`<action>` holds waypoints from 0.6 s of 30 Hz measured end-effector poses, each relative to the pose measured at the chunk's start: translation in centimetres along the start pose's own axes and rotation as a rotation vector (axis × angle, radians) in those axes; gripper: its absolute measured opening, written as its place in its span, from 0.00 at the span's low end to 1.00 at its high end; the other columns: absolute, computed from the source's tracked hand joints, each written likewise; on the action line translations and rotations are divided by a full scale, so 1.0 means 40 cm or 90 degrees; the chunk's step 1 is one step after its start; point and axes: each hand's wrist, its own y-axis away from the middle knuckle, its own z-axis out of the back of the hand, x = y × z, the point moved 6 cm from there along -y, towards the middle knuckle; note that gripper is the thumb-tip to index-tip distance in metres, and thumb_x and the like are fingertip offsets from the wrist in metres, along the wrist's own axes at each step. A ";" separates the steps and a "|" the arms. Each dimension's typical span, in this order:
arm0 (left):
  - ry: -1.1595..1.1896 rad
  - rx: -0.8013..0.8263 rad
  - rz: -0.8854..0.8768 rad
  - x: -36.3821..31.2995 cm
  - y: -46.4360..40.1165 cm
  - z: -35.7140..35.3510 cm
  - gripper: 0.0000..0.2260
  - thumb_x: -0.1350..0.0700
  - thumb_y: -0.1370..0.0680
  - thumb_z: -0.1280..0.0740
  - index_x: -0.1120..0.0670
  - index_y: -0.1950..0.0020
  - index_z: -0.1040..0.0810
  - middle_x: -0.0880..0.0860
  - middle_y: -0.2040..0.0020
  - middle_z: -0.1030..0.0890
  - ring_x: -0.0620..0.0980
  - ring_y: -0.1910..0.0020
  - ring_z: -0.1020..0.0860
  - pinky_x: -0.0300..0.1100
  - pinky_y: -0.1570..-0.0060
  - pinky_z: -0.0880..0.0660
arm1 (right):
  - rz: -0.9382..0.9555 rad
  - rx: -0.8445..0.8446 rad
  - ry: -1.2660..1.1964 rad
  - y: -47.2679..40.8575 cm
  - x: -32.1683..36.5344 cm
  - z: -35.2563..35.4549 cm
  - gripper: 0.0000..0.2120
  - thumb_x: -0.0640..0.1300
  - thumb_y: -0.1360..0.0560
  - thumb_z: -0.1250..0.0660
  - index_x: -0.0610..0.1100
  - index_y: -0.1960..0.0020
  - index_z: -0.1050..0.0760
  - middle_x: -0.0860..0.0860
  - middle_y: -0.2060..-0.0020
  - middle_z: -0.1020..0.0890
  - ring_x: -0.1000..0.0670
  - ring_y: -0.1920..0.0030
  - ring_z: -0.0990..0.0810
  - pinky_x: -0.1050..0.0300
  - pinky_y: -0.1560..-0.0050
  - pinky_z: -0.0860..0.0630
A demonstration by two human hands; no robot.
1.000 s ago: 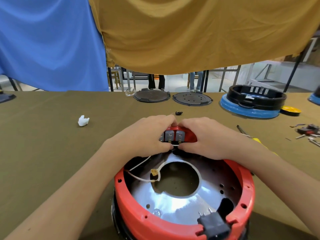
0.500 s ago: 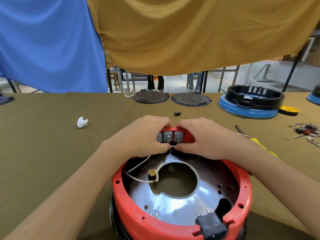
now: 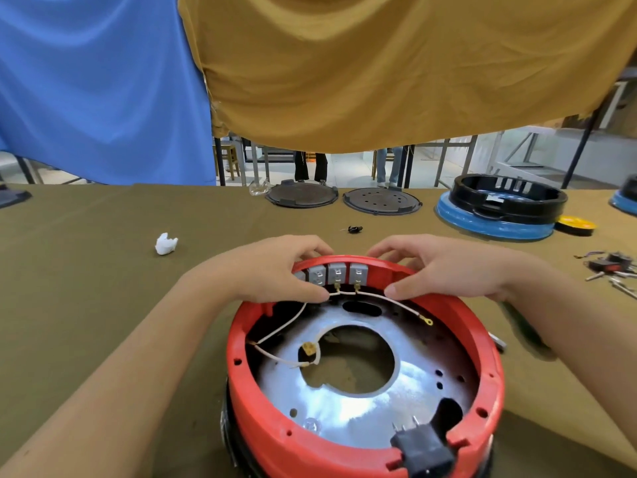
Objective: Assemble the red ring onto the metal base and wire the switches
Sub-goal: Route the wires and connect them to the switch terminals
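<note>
The red ring [image 3: 296, 439] sits around the shiny metal base [image 3: 362, 408], which has a large hole in its middle. Three grey switches [image 3: 336, 276] are set in the ring's far wall. My left hand [image 3: 272, 270] grips the rim just left of them, thumb inside by a white wire [image 3: 403, 303]. My right hand [image 3: 448, 270] grips the rim on their right, thumb inside too. The wire's loose end with a ring terminal [image 3: 428, 320] lies on the base. A black socket [image 3: 422, 450] sits in the near rim.
On the olive table lie a white crumpled piece [image 3: 165, 243], a small black part [image 3: 355, 229], two dark round plates [image 3: 301, 194] [image 3: 381, 200], a blue-and-black housing [image 3: 499, 208] and loose switches and screws [image 3: 613, 267]. Blue and mustard cloths hang behind.
My hands have slid apart along the far rim. The switches, their wires and the loose terminal end, covered before, now show between them.
</note>
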 end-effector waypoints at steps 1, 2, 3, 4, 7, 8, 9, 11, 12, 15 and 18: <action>-0.008 0.014 0.002 0.001 0.001 -0.005 0.20 0.45 0.25 0.27 0.39 0.35 0.28 0.37 0.45 0.21 0.37 0.49 0.22 0.36 0.52 0.25 | -0.007 0.010 0.003 0.001 -0.004 -0.003 0.21 0.47 0.26 0.26 0.58 0.36 0.27 0.57 0.44 0.20 0.55 0.49 0.16 0.55 0.47 0.18; -0.013 0.023 0.004 0.000 0.000 -0.011 0.18 0.44 0.25 0.27 0.39 0.37 0.28 0.37 0.48 0.22 0.37 0.51 0.22 0.36 0.55 0.26 | -0.008 0.019 0.002 0.001 -0.006 -0.009 0.22 0.46 0.27 0.24 0.57 0.37 0.26 0.56 0.45 0.18 0.54 0.51 0.16 0.56 0.48 0.18; -0.012 0.028 0.007 0.000 -0.001 -0.016 0.17 0.45 0.24 0.28 0.39 0.38 0.28 0.38 0.49 0.22 0.38 0.52 0.22 0.37 0.56 0.26 | -0.005 0.026 0.000 0.000 -0.007 -0.015 0.21 0.46 0.29 0.23 0.56 0.38 0.26 0.55 0.47 0.17 0.54 0.52 0.15 0.56 0.48 0.18; -0.006 0.029 0.011 -0.001 -0.003 -0.019 0.17 0.45 0.24 0.28 0.39 0.38 0.29 0.38 0.49 0.22 0.39 0.52 0.22 0.38 0.57 0.27 | -0.001 0.028 0.001 0.000 -0.007 -0.019 0.21 0.46 0.29 0.22 0.55 0.40 0.25 0.54 0.49 0.16 0.53 0.52 0.15 0.56 0.49 0.18; 0.015 0.036 0.023 -0.001 0.000 -0.018 0.17 0.45 0.24 0.28 0.39 0.38 0.29 0.39 0.49 0.22 0.40 0.52 0.21 0.36 0.61 0.27 | 0.008 0.018 0.020 0.001 -0.004 -0.014 0.18 0.46 0.28 0.24 0.53 0.40 0.24 0.53 0.50 0.16 0.53 0.53 0.15 0.56 0.50 0.18; 0.043 0.048 0.029 0.001 0.004 -0.016 0.16 0.45 0.23 0.29 0.39 0.37 0.28 0.40 0.47 0.21 0.41 0.50 0.20 0.36 0.59 0.24 | 0.008 0.022 0.011 0.002 -0.004 -0.011 0.16 0.46 0.26 0.26 0.53 0.40 0.24 0.53 0.49 0.16 0.53 0.53 0.15 0.55 0.49 0.18; 0.086 0.066 0.039 0.006 0.011 -0.013 0.16 0.45 0.22 0.30 0.39 0.36 0.28 0.42 0.46 0.20 0.42 0.49 0.19 0.39 0.54 0.21 | 0.005 0.032 -0.012 0.006 -0.005 -0.009 0.14 0.47 0.24 0.28 0.54 0.40 0.24 0.54 0.49 0.16 0.53 0.52 0.15 0.55 0.48 0.18; 0.158 0.107 0.065 0.019 0.028 -0.007 0.16 0.47 0.21 0.31 0.40 0.34 0.28 0.44 0.43 0.18 0.44 0.46 0.18 0.45 0.44 0.20 | 0.001 0.056 -0.048 0.012 -0.005 -0.009 0.14 0.48 0.23 0.29 0.54 0.39 0.25 0.54 0.48 0.16 0.52 0.51 0.14 0.54 0.47 0.18; 0.165 0.124 0.073 0.024 0.036 -0.006 0.16 0.49 0.20 0.31 0.40 0.34 0.28 0.45 0.43 0.18 0.45 0.46 0.17 0.47 0.43 0.20 | 0.002 0.059 -0.041 0.014 -0.005 -0.011 0.16 0.47 0.25 0.27 0.54 0.39 0.25 0.53 0.48 0.16 0.51 0.52 0.14 0.54 0.48 0.17; 0.142 0.139 0.078 0.030 0.039 -0.006 0.14 0.53 0.20 0.32 0.42 0.36 0.26 0.47 0.45 0.18 0.46 0.48 0.17 0.45 0.45 0.19 | -0.010 0.033 0.020 0.009 -0.004 -0.014 0.19 0.47 0.29 0.23 0.54 0.41 0.25 0.52 0.51 0.15 0.51 0.55 0.14 0.52 0.50 0.17; 0.132 0.099 0.068 0.029 0.028 0.000 0.13 0.53 0.21 0.30 0.41 0.38 0.24 0.45 0.46 0.18 0.45 0.50 0.17 0.44 0.48 0.18 | -0.020 0.014 0.052 0.009 -0.002 -0.011 0.20 0.50 0.32 0.21 0.55 0.43 0.25 0.53 0.51 0.16 0.52 0.55 0.15 0.52 0.49 0.18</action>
